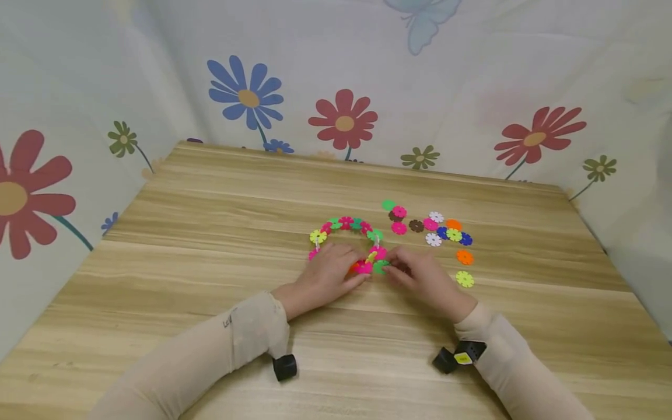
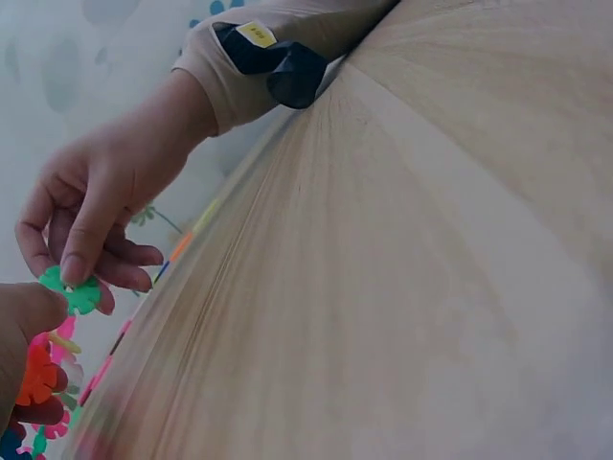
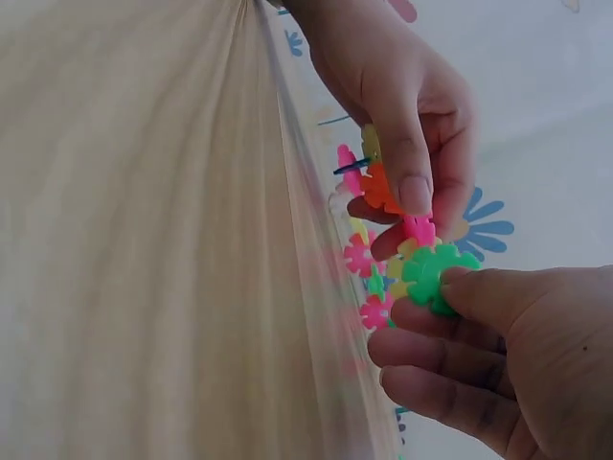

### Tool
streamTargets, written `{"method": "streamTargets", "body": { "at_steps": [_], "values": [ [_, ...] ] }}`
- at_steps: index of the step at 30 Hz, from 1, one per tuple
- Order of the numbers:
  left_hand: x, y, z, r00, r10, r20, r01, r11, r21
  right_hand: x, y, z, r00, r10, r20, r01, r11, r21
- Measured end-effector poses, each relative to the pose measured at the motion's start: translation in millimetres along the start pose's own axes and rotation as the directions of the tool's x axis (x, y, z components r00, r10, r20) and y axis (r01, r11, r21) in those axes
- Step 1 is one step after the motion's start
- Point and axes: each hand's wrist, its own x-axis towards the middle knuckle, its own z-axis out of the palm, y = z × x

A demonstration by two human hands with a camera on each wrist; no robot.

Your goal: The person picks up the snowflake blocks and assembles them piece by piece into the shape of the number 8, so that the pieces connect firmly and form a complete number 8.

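Beige cloth sleeves (image 1: 257, 324) lie nearest, smooth and lightly creased, with black, blocky wrist devices (image 1: 285, 367) at the cuffs. Just beyond them, the left hand (image 1: 326, 271) grasps the near side of a ring of notched plastic discs (image 1: 346, 223), its fingers pinching around an orange disc (image 3: 380, 189) and the pink beside it. The right hand (image 1: 433, 286) pinches a flat green disc (image 3: 431, 276) between thumb and fingers, right at the ring's near right edge; whether the two are joined, I cannot tell. Around the ring, flower-shaped pieces stand edge-on between flatter-facing ones. Farther right, loose discs lie scattered on the tabletop (image 1: 157, 280): a yellow one (image 1: 465, 279), a second orange one (image 1: 464, 257), then white, blue, brown and pink, some overlapping. Pale wood grain runs in long streaks to the far edge, where softly folded white fabric (image 1: 299, 35) hangs, printed with rounded-petal flowers and a blue butterfly (image 1: 422, 23).
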Motion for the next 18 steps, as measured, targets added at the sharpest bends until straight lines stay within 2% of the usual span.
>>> {"method": "streamTargets", "body": {
  "at_steps": [8, 12, 18],
  "values": [
    [-1.7, -1.2, 1.5, 0.999, 0.052, -0.013, -0.052, 0.999, 0.014, -0.6, -3.4, 6.0, 0.999, -0.010, -0.036, 0.008, 0.999, -0.049],
    [-1.8, -1.6, 2.1, 0.998, 0.066, -0.018, -0.067, 0.997, -0.030, -0.9, -4.0, 8.6, 0.997, -0.041, -0.065, 0.039, 0.998, -0.040],
    [-1.5, -0.9, 1.4, 0.998, 0.065, 0.006, -0.064, 0.993, -0.094, -0.4, -4.7, 11.7, 0.996, -0.069, -0.061, 0.070, 0.997, 0.012]
  ]
}}
